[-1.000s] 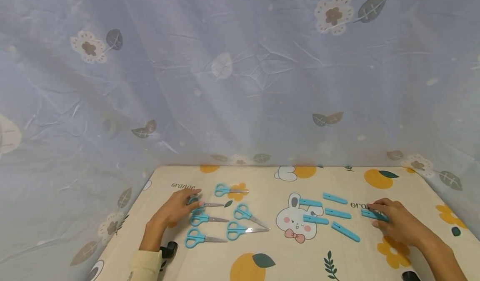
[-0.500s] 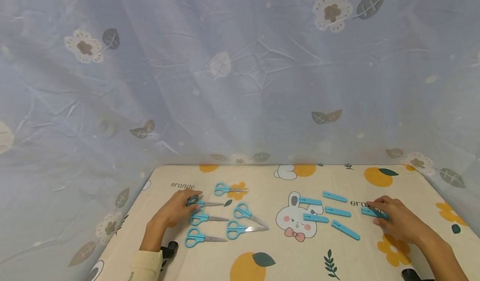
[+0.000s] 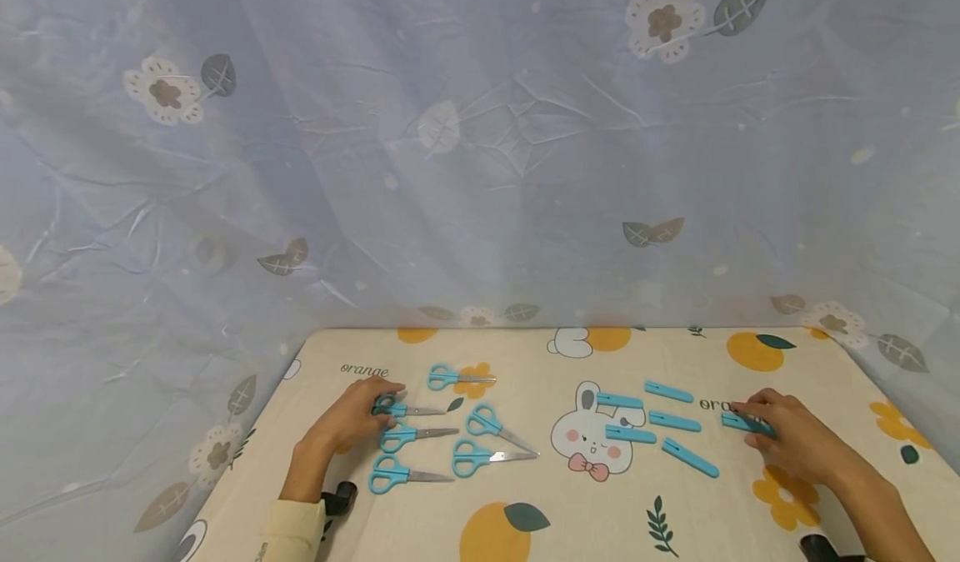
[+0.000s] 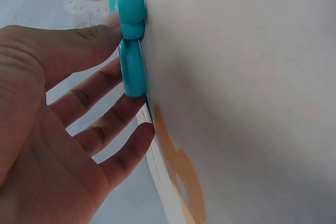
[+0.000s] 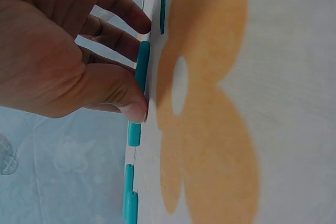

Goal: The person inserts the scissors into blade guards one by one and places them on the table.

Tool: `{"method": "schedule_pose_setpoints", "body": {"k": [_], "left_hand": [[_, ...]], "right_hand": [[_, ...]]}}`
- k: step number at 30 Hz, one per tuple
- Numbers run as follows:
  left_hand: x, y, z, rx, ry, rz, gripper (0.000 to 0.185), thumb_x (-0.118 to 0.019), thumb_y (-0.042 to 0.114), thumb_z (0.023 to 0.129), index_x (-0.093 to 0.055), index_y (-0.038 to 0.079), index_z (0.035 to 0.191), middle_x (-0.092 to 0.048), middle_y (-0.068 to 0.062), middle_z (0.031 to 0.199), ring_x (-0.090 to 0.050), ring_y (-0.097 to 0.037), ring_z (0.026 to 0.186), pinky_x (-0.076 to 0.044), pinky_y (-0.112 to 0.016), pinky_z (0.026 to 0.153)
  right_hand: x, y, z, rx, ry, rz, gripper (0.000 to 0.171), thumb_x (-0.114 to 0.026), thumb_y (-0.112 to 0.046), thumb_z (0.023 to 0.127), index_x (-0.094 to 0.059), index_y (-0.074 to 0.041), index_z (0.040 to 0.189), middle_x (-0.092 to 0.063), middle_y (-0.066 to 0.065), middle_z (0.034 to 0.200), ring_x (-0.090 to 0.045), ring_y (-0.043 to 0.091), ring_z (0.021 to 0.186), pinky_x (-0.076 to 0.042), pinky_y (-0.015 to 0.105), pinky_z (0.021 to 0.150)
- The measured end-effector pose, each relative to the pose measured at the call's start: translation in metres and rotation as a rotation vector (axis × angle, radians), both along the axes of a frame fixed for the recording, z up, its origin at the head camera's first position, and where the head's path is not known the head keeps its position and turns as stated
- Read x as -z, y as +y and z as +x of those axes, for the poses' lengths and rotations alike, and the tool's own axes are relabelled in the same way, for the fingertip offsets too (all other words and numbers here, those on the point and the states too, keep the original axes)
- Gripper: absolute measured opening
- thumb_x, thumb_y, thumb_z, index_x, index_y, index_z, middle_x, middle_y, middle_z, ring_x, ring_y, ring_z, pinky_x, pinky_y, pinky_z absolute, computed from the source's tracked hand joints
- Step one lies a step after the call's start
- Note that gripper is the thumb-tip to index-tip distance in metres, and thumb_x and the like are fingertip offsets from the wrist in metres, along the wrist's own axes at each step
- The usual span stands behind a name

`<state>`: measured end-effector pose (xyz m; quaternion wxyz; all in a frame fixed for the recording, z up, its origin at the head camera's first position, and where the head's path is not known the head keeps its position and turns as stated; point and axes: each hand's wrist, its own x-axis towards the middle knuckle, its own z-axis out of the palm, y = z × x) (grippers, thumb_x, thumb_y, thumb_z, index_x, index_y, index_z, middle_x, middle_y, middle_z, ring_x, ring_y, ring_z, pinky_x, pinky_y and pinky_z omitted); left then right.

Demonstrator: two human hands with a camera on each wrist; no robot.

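Note:
In the head view my left hand (image 3: 348, 418) is at the handles of a pair of scissors (image 3: 425, 412) with light blue grips and metal blades. Thumb and fingers pinch those blue handles (image 4: 131, 3) in the left wrist view; the blades are out of that frame. Other matching scissors (image 3: 393, 474) lie around it, blades pointing right. On the right, my right hand (image 3: 798, 437) pinches a blue scissors blade cover (image 3: 737, 421) lying on the cloth. The right wrist view shows the thumb along the cover's (image 5: 135, 134) near side, fingers behind it.
Several more blue blade covers (image 3: 690, 458) lie left of my right hand, over the printed rabbit and beside it. A cream cloth (image 3: 405, 529) with orange prints covers the table. A pale blue flowered curtain (image 3: 480, 170) rises behind and on the left.
My left fingers have closed a little around the scissors' handles. The right thumb has come up against the blade cover. The other scissors and covers lie as before.

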<state>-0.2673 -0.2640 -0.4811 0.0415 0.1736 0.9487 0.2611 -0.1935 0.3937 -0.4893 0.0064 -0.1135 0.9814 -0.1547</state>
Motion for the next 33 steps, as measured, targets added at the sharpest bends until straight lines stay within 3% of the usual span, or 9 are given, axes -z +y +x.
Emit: {"method": "schedule_pose_setpoints", "body": {"k": [12,21,27,33], "left_hand": [[-0.0006,0.0008,0.0036,-0.038,-0.044,0.007,0.042,-0.085,0.0,0.088,-0.076,0.002,0.129,-0.067,-0.012,0.126,-0.063,-0.039,0.126,-0.053,-0.059,0.112],[-0.0041,0.0009,-0.001,-0.043,-0.023,-0.013,0.03,-0.087,0.005,0.088,-0.08,0.002,0.117,-0.071,-0.013,0.121,-0.066,-0.037,0.12,-0.057,-0.057,0.107],[-0.0032,0.0007,-0.0009,-0.065,-0.046,-0.016,0.024,-0.088,0.005,0.086,-0.081,0.004,0.11,-0.072,-0.01,0.114,-0.067,-0.03,0.11,-0.06,-0.052,0.1],[-0.0055,0.0022,0.0003,-0.096,-0.073,0.014,0.024,-0.087,0.006,0.087,-0.079,0.008,0.109,-0.074,-0.01,0.116,-0.07,-0.03,0.11,-0.059,-0.055,0.102]], "right_hand": [[0.0028,-0.0012,-0.0001,-0.013,0.012,0.022,0.043,-0.082,-0.004,0.09,-0.072,0.008,0.13,-0.065,0.012,0.11,-0.063,0.03,0.097,-0.06,0.05,0.082],[-0.0052,-0.0039,-0.0003,0.024,0.032,0.009,0.037,-0.083,-0.004,0.089,-0.076,0.003,0.125,-0.066,0.012,0.108,-0.065,0.032,0.095,-0.06,0.057,0.083],[-0.0055,-0.0047,-0.0001,0.035,0.011,-0.017,0.036,-0.083,-0.003,0.089,-0.077,0.002,0.124,-0.066,0.009,0.106,-0.064,0.024,0.092,-0.06,0.047,0.078],[-0.0035,-0.0045,0.0004,0.036,0.029,-0.028,0.032,-0.084,-0.002,0.087,-0.08,-0.001,0.119,-0.066,0.003,0.101,-0.058,0.015,0.086,-0.055,0.033,0.072]]}}
